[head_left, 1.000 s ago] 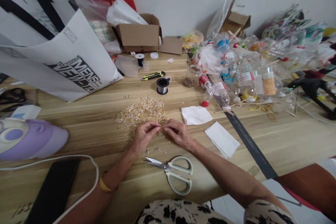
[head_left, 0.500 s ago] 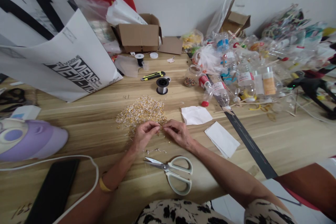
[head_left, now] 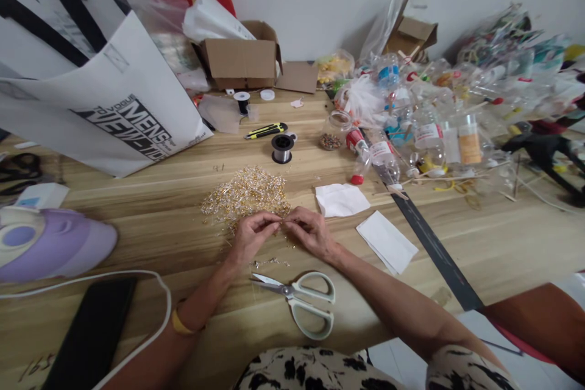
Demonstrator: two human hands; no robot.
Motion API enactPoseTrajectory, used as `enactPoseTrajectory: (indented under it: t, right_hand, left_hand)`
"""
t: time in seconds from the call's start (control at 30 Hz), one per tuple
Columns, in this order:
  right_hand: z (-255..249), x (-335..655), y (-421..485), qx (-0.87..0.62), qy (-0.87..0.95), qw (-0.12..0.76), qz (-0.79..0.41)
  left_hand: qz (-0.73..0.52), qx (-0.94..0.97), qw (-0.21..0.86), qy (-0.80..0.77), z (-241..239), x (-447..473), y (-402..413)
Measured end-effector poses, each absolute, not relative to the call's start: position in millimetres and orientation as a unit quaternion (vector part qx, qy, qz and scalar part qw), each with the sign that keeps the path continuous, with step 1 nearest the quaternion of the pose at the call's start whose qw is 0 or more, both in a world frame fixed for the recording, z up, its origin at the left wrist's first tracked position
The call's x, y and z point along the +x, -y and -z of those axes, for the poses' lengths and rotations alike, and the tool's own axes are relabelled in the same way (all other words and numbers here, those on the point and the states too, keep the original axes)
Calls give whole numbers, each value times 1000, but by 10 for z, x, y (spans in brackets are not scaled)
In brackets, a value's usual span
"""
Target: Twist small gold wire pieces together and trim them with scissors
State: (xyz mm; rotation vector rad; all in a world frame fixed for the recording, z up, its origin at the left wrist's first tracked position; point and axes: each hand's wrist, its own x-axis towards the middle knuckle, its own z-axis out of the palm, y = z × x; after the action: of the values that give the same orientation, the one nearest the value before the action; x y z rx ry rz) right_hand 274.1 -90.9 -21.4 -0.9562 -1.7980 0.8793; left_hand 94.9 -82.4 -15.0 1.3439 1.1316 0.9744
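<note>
My left hand (head_left: 252, 236) and my right hand (head_left: 311, 233) meet fingertip to fingertip over the wooden table. Both are closed in a pinch, and whatever lies between the fingertips is too small to make out. Just behind and left of them spreads a heap of gold and clear beads (head_left: 247, 192). A short strand of small beads (head_left: 272, 262) lies nearer to me, below my hands. Scissors with cream handles (head_left: 292, 298) rest partly spread in front of me, blades pointing left.
A spool of fine wire (head_left: 282, 149) and a yellow-black utility knife (head_left: 266, 130) lie beyond the beads. White papers (head_left: 342, 200) are at right. Plastic bottles (head_left: 427, 134) crowd the back right. A white bag (head_left: 119, 103), purple object (head_left: 68, 241) and black phone (head_left: 94, 329) are at left.
My fingertips have shifted slightly against each other, and the left fingers sit a little closer to the right ones. The rest of the table looks the same.
</note>
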Motion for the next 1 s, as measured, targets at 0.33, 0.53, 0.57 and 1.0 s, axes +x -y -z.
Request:
enactPoseTrajectory:
  t: [0.33,0.53,0.57,1.0]
  right_hand:
    - [199,2740,920,-386,723,453,-351]
    - [204,2744,923,-381,722,464,-344]
    - [204,2744,923,-379,721,468,-342]
    - [197,2739,927,-379,713,495,-323]
  left_hand:
    - [-404,554,546,-482,150,962,823]
    - [-411,555,539,-483,156,961,822]
    - [-410,556,537,-485,156,961,823]
    - [-408,566,528,-484,159,948,827]
